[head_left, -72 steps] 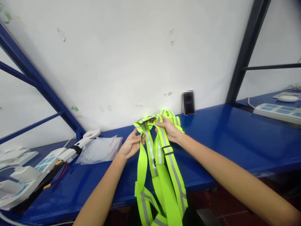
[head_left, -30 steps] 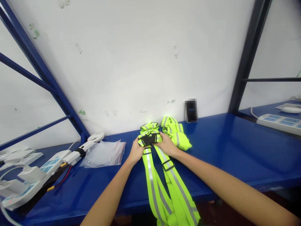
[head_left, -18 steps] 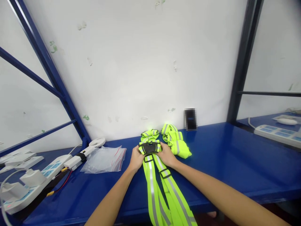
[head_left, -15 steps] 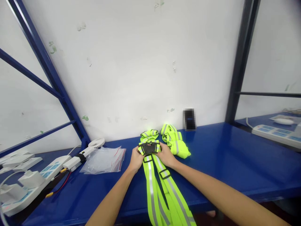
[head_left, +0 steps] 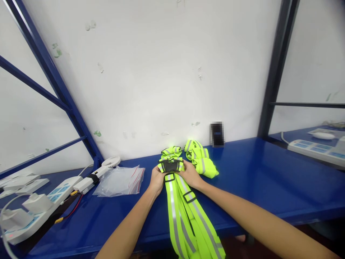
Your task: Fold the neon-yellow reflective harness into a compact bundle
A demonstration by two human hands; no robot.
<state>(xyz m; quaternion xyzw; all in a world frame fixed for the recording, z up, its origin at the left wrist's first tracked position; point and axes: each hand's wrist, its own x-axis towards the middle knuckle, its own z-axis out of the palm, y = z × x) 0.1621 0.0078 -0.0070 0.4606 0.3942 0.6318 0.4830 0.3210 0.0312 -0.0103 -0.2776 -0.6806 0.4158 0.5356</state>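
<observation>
Between my hands is a neon-yellow reflective strap harness (head_left: 174, 205) with grey stripes. Its black buckle (head_left: 170, 166) lies across the top, fastened, with a folded bundle of strap around it. My left hand (head_left: 157, 178) grips the left end of this bundle, and my right hand (head_left: 191, 175) grips the right end; some fingertips are hidden behind it. Long straps with black slider rings (head_left: 189, 196) run down from the buckle and hang past the table's front edge. Just behind, a rolled yellow strap bundle (head_left: 172, 151) and several more folded bundles (head_left: 202, 158) lie by the wall.
On the blue table (head_left: 256, 180), clear zip bags (head_left: 118, 181) lie to the left, beside a white handheld fan (head_left: 111, 162). A power strip (head_left: 45, 207) with plugs runs along the left edge. A blurred black object (head_left: 217, 134) stands at the wall.
Both hands keep their hold on the harness. The left slider ring has come up closer to the buckle, and the straps below have shifted slightly. The camera view has moved a little.
</observation>
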